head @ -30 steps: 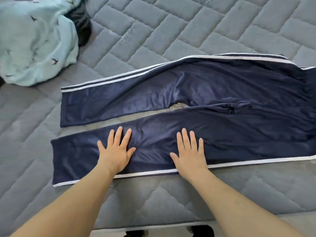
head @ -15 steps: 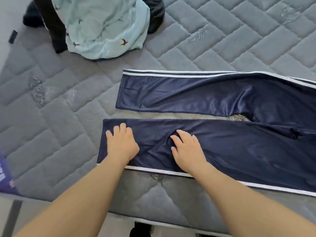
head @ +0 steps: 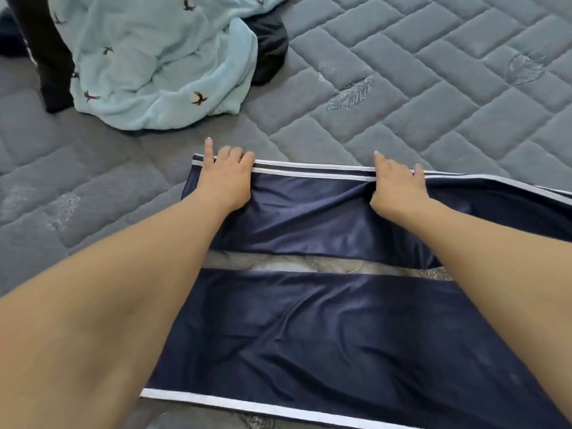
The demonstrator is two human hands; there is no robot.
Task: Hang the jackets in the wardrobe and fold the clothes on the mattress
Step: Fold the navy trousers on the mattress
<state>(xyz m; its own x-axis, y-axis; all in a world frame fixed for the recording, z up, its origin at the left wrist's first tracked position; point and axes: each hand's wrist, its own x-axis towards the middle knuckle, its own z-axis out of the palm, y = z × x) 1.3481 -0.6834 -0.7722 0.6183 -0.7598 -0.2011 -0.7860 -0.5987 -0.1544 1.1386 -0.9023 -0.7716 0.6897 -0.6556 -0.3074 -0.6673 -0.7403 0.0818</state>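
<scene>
Navy track trousers (head: pixel 325 329) with white side stripes lie flat on the grey quilted mattress (head: pixel 433 103), legs pointing left and a strip of mattress showing between them. Both my hands reach over the near leg to the far leg's striped far edge. My left hand (head: pixel 224 178) sits near the cuff, fingers curled over that edge and the index finger straight. My right hand (head: pixel 397 188) grips the same edge further right, and the cloth bunches under its thumb.
A crumpled light blue garment (head: pixel 154 63) with small bird prints lies at the far left of the mattress. A black garment (head: pixel 269 48) lies partly under it, and another dark piece (head: pixel 49 57) lies to its left. Bare quilted mattress stretches to the right.
My hands have left the near trouser leg, where they lay flat, and moved forward to the far leg's striped edge, where the fingers now curl over the cloth. The view has shifted closer.
</scene>
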